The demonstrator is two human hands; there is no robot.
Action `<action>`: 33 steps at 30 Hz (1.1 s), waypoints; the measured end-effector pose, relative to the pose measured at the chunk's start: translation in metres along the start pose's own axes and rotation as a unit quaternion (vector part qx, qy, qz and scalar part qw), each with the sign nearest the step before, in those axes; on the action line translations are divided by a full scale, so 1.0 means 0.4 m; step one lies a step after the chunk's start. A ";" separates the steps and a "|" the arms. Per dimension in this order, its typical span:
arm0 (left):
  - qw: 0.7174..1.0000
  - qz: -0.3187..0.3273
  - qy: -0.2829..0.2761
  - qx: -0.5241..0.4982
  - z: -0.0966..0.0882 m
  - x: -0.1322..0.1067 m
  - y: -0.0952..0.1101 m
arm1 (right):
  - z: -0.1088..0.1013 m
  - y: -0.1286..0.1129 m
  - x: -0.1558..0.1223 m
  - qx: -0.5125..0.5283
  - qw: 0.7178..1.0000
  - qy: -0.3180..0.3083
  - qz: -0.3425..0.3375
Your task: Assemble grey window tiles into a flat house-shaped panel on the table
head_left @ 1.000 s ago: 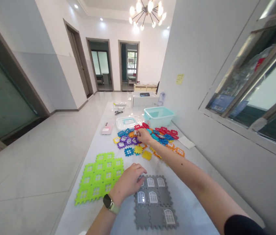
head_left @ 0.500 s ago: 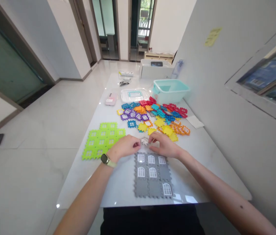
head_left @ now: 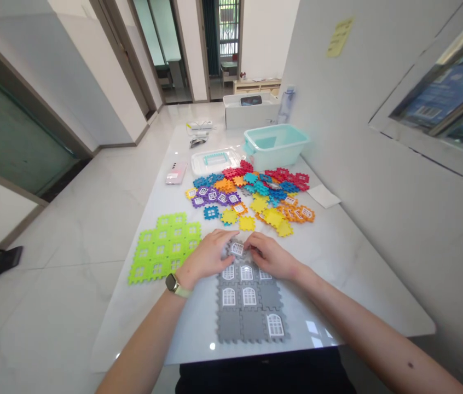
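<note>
A grey interlocking tile with a white window (head_left: 237, 249) is between my two hands, tilted, at the far edge of a grey panel (head_left: 230, 325). My left hand (head_left: 209, 254) grips the tile's left side, thumb near and fingers beyond. On the right side, my right hand (head_left: 271, 255) has its bent fingers closed on the tile's edge. The flat panel is made of several joined grey tiles, some plain and some with white windows. My right fingers partly cover its far right tile. Whether the held tile's teeth are engaged, I cannot tell.
A green tile panel (head_left: 160, 250) lies left. Beyond my hands are loose yellow tiles (head_left: 273, 217), purple window tiles (head_left: 212, 195) and other colours. A teal bin (head_left: 276, 146), a clear lid (head_left: 215, 161) and a pink phone (head_left: 176, 173) are farther back. The wall borders the table's right.
Both hands have brought the grey window tile nearer, down to the panel's far edge. My left hand has opened wider around the tile's side. The camera view has also shifted.
</note>
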State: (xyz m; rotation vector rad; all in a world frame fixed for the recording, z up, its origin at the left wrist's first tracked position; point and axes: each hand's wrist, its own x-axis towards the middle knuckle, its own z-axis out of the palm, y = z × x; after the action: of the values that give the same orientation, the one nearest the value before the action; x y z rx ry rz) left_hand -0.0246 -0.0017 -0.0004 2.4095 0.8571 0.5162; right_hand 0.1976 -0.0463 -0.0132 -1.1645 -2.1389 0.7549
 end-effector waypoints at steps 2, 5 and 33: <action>1.000 -0.004 -0.011 -0.011 0.005 0.000 -0.010 | 0.000 0.003 -0.005 0.001 1.000 0.011 0.008; 1.000 -0.018 0.007 -0.021 0.006 0.001 -0.014 | -0.002 0.007 -0.007 0.011 0.999 0.038 0.038; 0.961 -0.123 0.085 -0.234 -0.006 -0.001 -0.006 | 0.031 -0.026 -0.014 0.188 0.977 0.045 0.086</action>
State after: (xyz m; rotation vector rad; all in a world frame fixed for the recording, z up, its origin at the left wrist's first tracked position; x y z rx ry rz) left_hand -0.0273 0.0004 0.0000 1.8218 0.9644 0.7419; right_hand 0.1858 -0.0584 -0.0154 -1.1596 -1.7388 1.1056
